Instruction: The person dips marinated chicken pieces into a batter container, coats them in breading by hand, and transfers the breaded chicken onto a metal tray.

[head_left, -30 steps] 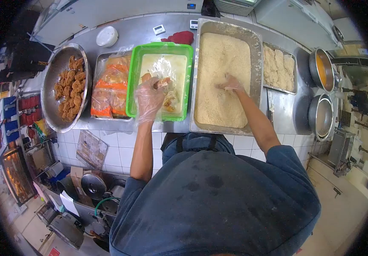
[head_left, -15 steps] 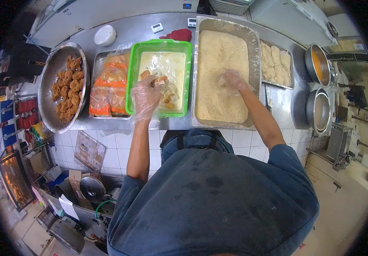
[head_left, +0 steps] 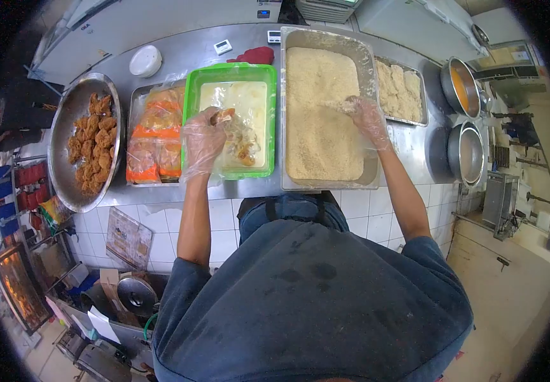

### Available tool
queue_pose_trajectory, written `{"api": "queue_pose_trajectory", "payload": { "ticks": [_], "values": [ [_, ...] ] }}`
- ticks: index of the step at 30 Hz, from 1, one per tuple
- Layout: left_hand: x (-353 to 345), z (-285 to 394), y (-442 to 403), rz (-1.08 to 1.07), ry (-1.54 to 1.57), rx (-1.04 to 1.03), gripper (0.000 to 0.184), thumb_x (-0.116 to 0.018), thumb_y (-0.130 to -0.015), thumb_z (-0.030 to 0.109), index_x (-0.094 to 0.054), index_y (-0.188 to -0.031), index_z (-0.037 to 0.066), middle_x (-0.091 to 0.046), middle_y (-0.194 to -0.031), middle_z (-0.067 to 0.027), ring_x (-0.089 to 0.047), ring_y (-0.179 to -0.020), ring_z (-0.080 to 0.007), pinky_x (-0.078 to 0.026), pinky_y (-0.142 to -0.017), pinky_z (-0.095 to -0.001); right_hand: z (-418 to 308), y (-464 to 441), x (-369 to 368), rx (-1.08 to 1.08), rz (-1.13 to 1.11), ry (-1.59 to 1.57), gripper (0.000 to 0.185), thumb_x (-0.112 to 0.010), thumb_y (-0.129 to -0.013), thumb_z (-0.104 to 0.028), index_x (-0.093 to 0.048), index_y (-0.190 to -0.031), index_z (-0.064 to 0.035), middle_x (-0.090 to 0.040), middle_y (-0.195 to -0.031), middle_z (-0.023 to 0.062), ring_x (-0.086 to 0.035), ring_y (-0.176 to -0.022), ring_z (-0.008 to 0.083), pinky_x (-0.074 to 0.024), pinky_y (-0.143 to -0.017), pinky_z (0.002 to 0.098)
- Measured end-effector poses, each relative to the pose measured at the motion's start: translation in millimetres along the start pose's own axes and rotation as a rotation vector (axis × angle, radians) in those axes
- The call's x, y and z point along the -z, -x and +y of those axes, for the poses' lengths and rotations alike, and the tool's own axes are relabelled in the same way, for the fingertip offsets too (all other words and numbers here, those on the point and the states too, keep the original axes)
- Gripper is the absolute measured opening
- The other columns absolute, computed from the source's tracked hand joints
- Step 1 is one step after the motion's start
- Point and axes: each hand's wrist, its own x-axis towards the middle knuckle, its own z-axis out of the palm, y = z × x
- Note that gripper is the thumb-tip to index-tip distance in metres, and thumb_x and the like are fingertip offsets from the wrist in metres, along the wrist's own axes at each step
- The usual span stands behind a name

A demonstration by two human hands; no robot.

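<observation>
My left hand [head_left: 203, 141], in a clear plastic glove, is closed on a piece of raw chicken [head_left: 225, 114] over the left side of the green tray [head_left: 271, 121]. Other pieces [head_left: 243, 153] lie in the pale liquid there. My right hand [head_left: 369, 122], also gloved, is at the right side of the deep metal pan of flour [head_left: 321, 83]. Its fingers are closed together around something pale and flour-covered that I cannot make out.
A metal bowl of fried chicken [head_left: 55, 143] and orange-marked bags [head_left: 154, 143] lie left. Rightward are a tray of coated pieces [head_left: 405, 89], a bowl of orange liquid [head_left: 448, 79] and another bowl [head_left: 454, 153]. A white tub [head_left: 145, 62] and red cloth [head_left: 257, 55] sit behind.
My right hand has lifted out of the middle of the flour and moved to the pan's right side. My left hand still holds its piece over the green tray. The view has shifted slightly.
</observation>
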Motion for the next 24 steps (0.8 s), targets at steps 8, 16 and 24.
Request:
{"api": "queue_pose_trajectory", "payload": {
  "ticks": [8, 16, 24],
  "values": [
    [-22, 21, 1, 0.172, -0.109, -0.036, 0.022, -0.073, -0.079, 0.016, -0.073, -0.097, 0.005, -0.071, -0.083, -0.0199, -0.069, -0.074, -0.0346, -0.053, -0.068, -0.0409, 45, -23, -41, 0.318, 0.265, 0.108, 0.033, -0.068, -0.077, -0.003, -0.065, -0.11, -0.0054, -0.069, -0.106, 0.0144, -0.064, -0.104, 0.0334, -0.0508, -0.092, 0.0421],
    [-46, 58, 8, 0.175, -0.202, 0.03, 0.025, -0.074, -0.083, 0.018, -0.073, -0.103, 0.004, -0.072, -0.092, -0.0209, -0.071, -0.084, -0.0355, -0.054, -0.073, -0.0415, 73, -28, 71, -0.068, -0.007, -0.573, 0.031, -0.07, -0.087, -0.006, -0.061, -0.116, -0.0082, -0.07, -0.111, 0.0065, -0.065, -0.107, 0.0257, -0.053, -0.095, 0.0386],
    [-63, 140, 19, 0.199, -0.156, 0.087, 0.025, -0.072, -0.083, 0.008, -0.072, -0.106, -0.001, -0.075, -0.097, -0.018, -0.073, -0.09, -0.0263, -0.055, -0.08, -0.034, 214, -50, 178, -0.051, -0.089, -0.098, 0.049, -0.073, -0.089, -0.044, -0.059, -0.124, -0.0111, -0.069, -0.113, 0.0122, -0.065, -0.109, 0.0301, -0.0518, -0.096, 0.0412]
  ]
}}
